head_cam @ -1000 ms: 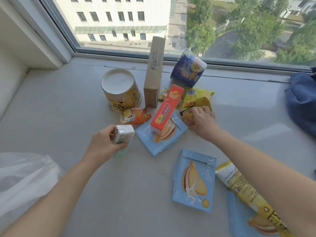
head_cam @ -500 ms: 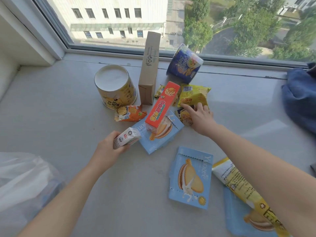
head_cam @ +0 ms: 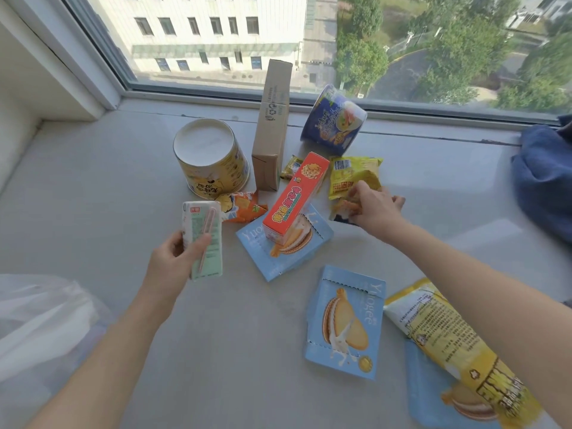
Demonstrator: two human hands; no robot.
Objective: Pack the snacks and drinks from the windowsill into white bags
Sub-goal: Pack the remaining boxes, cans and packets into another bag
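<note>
Packing windowsill (head_cam: pixel 93 193) snacks: left grip (head_cam: pixel 173 261) clamped on drink carton (head_cam: pixel 202 239).
Right grip (head_cam: pixel 376 209) pinching small packet (head_cam: pixel 343 209) at two o'clock; best lifted clear before bagging at eight o'clock.

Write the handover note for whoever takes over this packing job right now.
Left hand: holds the small drink carton lifted off the sill.
Right hand: fingers pinching a small snack packet beside the yellow packet.
White bag: at the left edge; contents not visible.
Still on the windowsill: yellow tub, blue tub, brown box, red box, orange packet, blue biscuit packs, long yellow pack.
Left: bag both held items, then the rest.
</note>
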